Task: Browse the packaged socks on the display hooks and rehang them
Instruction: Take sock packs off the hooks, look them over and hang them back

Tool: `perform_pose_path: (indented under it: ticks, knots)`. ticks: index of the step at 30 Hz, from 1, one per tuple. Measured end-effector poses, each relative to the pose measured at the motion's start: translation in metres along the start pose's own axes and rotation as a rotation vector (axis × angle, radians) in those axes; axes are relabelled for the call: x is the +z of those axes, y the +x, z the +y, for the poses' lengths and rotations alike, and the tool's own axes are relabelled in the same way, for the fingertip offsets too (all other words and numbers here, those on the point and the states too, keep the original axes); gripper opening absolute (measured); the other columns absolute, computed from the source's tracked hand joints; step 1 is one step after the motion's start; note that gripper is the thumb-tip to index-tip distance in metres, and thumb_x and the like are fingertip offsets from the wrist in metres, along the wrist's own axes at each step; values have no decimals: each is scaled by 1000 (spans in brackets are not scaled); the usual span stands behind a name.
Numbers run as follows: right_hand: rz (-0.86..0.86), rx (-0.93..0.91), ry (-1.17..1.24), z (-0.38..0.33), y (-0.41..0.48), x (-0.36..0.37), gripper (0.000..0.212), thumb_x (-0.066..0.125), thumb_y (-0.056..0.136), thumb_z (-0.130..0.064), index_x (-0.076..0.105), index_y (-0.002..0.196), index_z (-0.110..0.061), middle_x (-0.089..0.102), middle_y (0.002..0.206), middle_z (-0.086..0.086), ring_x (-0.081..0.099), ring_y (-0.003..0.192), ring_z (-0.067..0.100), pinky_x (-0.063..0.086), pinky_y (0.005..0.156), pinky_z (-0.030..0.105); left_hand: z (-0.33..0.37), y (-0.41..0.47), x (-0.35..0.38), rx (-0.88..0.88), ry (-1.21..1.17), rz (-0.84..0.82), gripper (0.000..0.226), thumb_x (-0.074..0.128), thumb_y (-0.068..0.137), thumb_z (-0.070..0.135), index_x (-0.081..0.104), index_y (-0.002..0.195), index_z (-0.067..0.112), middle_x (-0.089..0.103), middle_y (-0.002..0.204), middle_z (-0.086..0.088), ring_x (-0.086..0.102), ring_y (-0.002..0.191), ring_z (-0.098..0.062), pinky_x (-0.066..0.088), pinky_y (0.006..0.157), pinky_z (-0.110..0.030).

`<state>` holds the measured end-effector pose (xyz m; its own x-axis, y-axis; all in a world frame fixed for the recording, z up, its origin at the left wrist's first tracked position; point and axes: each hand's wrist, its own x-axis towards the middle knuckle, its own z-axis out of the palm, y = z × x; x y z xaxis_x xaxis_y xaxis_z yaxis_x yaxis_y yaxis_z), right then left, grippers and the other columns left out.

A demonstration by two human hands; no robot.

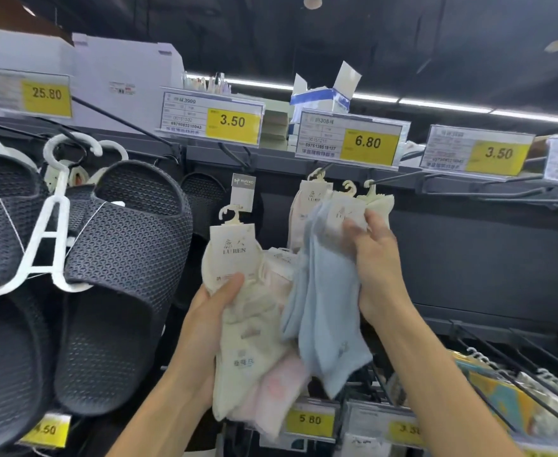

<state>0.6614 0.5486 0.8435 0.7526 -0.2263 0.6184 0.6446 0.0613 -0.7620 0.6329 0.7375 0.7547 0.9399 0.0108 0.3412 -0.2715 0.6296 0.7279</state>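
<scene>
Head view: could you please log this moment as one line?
left hand: grips cream sock pack | right hand: grips blue socks below hook

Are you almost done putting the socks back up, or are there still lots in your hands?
Not nearly. One pale pack hangs below the 6.80 tag. The left hand grips cream socks with pink socks behind them. The right hand holds blue socks up near the hooks. All three held packs still need rehanging.
</scene>
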Motion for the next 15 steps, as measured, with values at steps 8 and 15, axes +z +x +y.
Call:
perform_pose_path:
  ticks: [8,15]
  knots:
    - [-63,-138,-234,7,63,9,37,49,101,-13,52,136,-20,68,116,-10,66,101,2,55,85,19,-3,2,-1,1,88,46,29,70,82,29,71,110,21,79,93,-9,77,77,-25,57,57,-34]
    - [-152,-215,-472,23,81,14,57,50,101,-13,29,153,-15,42,153,-2,40,140,13,37,116,38,-1,-3,-2,27,100,29,40,72,74,32,70,112,19,78,97,-12,76,82,-30,59,65,-40]
